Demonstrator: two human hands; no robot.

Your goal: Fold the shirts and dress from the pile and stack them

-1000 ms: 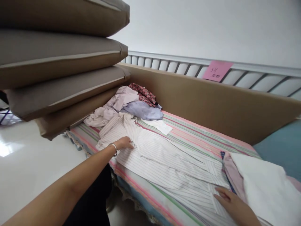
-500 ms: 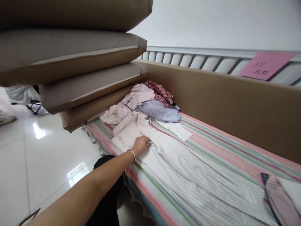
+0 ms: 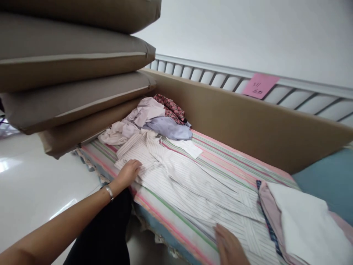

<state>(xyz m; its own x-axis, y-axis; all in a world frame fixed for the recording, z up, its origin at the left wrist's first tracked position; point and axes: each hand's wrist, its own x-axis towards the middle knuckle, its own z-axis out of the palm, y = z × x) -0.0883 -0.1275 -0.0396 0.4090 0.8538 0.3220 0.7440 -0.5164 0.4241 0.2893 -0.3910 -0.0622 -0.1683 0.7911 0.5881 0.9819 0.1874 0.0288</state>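
Looking now at striped cloth (image 3: pixel 187 187), spread along the bed's (image 3: pixel 237 162) near edge. Reaching across, left hand (image 3: pixel 129 172) palm down, fingers half curled over cloth; can't tell if pinching. Extending right hand (image 3: pixel 230 244) farther right, fingers straight, gripping nothing. Beyond, spotting clothes (image 3: pixel 168 129) heaped at the left edge.

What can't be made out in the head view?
Head view:
Right hand: wrist cut off by bottom edge.
Left hand: grip on striped garment unclear; its back hides finger undersides.
Pink note: second line too small to read.
Floral cloth: lower part hidden by blue garment.
Cushion stack: top beyond upper edge.
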